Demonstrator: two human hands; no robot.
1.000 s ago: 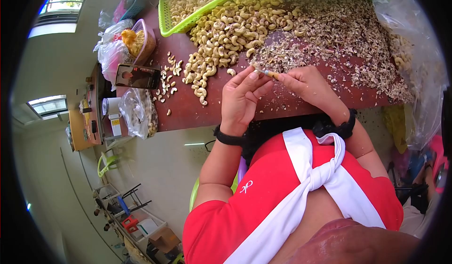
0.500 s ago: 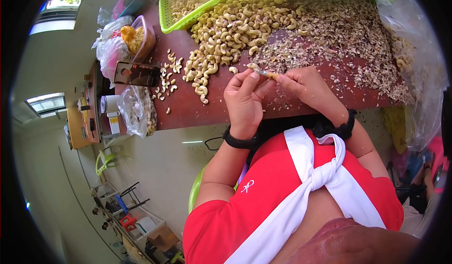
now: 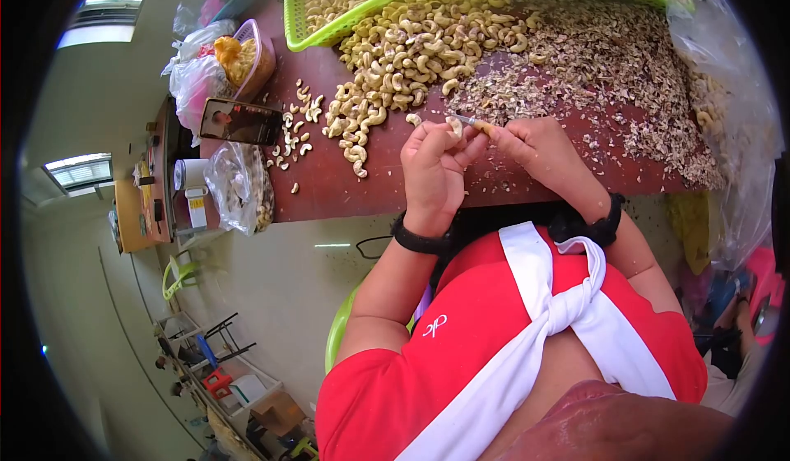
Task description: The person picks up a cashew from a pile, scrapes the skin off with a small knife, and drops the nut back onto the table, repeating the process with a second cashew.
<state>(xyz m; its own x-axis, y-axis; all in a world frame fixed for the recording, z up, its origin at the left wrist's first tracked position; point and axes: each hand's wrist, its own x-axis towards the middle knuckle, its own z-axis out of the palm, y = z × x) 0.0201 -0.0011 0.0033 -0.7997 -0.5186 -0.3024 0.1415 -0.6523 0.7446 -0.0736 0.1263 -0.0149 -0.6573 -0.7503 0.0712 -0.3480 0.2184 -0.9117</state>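
Observation:
Between the fingertips of my left hand point(image 3: 432, 169) is a pale cashew nut point(image 3: 454, 127), held over the front of the red table. My right hand point(image 3: 543, 152) pinches a small knife point(image 3: 476, 123) by its tan handle, the short blade pointing left at the nut. Just beyond my left fingers lies a single cashew point(image 3: 413, 120). Behind it spreads a big heap of cashews point(image 3: 411, 62). Flaky brown skin peelings point(image 3: 592, 66) cover the table beyond my right hand.
Green baskets point(image 3: 354, 18) of cashews stand along the far side. To the left are scattered nuts point(image 3: 290, 136), a propped phone point(image 3: 240, 122), a clear plastic bag point(image 3: 237, 185) and a pink container point(image 3: 257, 62). A large plastic sheet point(image 3: 728, 107) hangs at right. Another person's legs show at lower right.
The cashew in my left fingers now shows upright beside the blade, and the knife tip has shifted slightly right. Both hands stay close together; the whole view has shifted a little.

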